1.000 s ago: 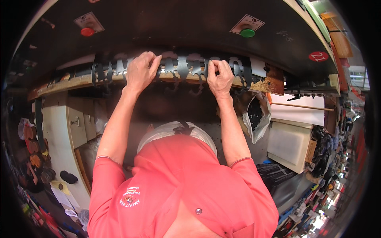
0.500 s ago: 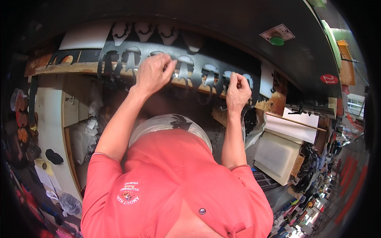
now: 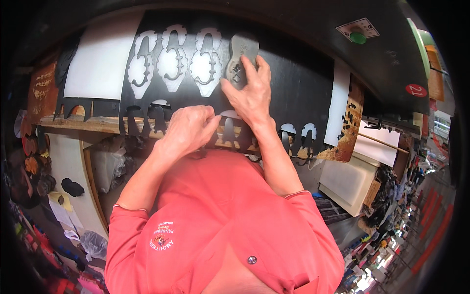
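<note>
White board stands at the left, behind a black sheet cut with three ornate shoe-shaped openings. The left hand is curled shut at the sheet's lower edge (what it pinches is hidden). The right hand presses flat a grey sole-shaped template. Rightward, a square label with green dot and a red oval tag mark the dark worktop.

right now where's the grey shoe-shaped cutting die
Head view, upper middle: the grey die lies on the black sheet, under the right hand, right of three cut-out holes.

green button, wooden shelf, white board
</note>
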Tool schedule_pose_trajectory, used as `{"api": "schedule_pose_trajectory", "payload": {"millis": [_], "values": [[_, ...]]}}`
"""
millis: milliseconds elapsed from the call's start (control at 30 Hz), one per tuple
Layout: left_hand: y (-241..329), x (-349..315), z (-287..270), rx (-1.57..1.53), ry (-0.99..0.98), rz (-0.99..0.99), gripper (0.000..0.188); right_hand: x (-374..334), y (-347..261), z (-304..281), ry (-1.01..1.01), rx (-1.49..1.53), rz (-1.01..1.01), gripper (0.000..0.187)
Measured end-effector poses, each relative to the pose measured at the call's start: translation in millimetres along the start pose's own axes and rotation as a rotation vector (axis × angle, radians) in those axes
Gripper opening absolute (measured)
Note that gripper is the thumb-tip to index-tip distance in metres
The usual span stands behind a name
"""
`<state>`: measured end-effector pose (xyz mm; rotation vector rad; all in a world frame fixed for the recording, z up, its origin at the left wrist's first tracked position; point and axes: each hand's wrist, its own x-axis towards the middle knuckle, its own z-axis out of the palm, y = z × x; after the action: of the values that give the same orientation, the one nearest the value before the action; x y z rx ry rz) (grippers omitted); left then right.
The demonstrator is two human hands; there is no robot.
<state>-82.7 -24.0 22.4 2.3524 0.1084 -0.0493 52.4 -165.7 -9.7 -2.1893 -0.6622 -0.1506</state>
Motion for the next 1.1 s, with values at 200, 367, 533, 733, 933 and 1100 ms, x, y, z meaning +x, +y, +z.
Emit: {"api": "schedule_pose_trajectory", "payload": {"millis": [200,367,533,733,933,1100], "values": [[15,23,-23,0.017,-0.182,-0.045,0.038,11,26,-54,-0.113,1.032,0.517,0.072],[31,78,-6,-0.4,-0.104,-0.09,0.046,9,35,-54,-0.07,1.201,0.561,0.069],[28,115,21,-0.735,-0.195,-0.098,0.029,6,42,-55,-0.082,1.301,0.589,0.064],[11,93,24,-0.893,-0.091,-0.211,0.026,5,45,-49,-0.018,1.32,0.57,0.064],[-12,54,-6,-0.776,0.264,-0.395,0.028,3,47,-44,0.01,1.335,0.503,0.065],[-15,23,-6,-0.92,0.353,-0.373,0.017,3,46,-44,0.018,1.363,0.525,0.068]]}}
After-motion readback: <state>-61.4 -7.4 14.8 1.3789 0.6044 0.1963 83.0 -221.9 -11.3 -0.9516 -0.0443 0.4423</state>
